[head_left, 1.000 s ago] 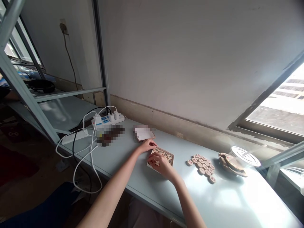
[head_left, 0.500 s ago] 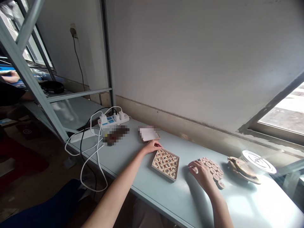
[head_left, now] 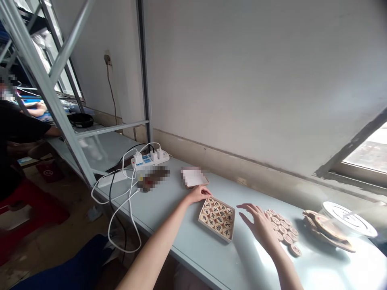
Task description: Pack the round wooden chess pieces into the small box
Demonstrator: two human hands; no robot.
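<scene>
A shallow square box (head_left: 215, 236) filled with round wooden xiangqi pieces (head_left: 218, 215) with dark characters lies on the grey table. My left hand (head_left: 198, 194) is at its far left corner, fingers closed on the rim. To the right of the box, my right hand (head_left: 256, 219) hovers with thumb and fingers apart, and no piece shows between them. Partly behind that hand sits a cluster of loose xiangqi pieces (head_left: 282, 228) with fainter marks. One piece (head_left: 295, 250) lies at the cluster's near edge.
Behind the box is a small open carton (head_left: 194, 178), partly blurred. A power strip (head_left: 151, 158) with looping white cables (head_left: 130, 215) occupies the left. At right stand a wooden object (head_left: 326, 229) and a clear lidded container (head_left: 350, 219). Another person (head_left: 18, 133) sits far left.
My right hand has moved left from the loose pieces toward the box, its fingers spreading. My left hand stays at the box corner. The camera view has shifted somewhat.
</scene>
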